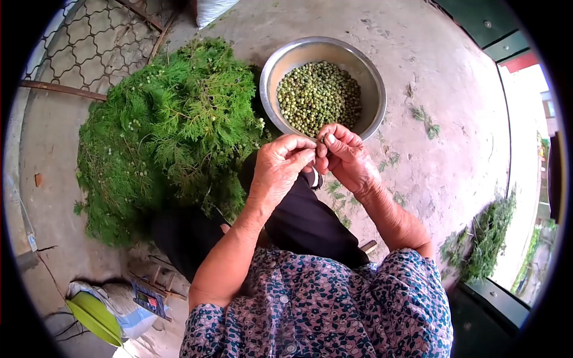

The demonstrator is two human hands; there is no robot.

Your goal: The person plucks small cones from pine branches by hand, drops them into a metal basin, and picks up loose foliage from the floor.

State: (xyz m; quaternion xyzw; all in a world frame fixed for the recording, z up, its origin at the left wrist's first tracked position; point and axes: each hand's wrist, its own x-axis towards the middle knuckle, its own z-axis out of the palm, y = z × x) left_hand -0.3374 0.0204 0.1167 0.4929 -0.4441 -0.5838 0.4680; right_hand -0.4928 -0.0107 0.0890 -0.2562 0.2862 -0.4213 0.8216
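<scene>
My left hand (282, 165) and my right hand (348, 156) meet over the near rim of a metal basin (374, 98). Fingers of both are pinched together, almost touching. Something small and dark shows at my right fingertips, too small to name; whatever my left fingers pinch is hidden. Many small round green cones or berries (319, 98) lie in the basin. Left of it, close to my left hand, is a large heap of green conifer branches (179, 131), with pale cones among the leaves.
Small sprigs (425, 121) lie scattered on the concrete floor (441, 173). Another branch pile (486, 238) is at the right by the doorway. A green object (94, 316) and sacks are at the lower left. A white sack (212, 11) stands at the top.
</scene>
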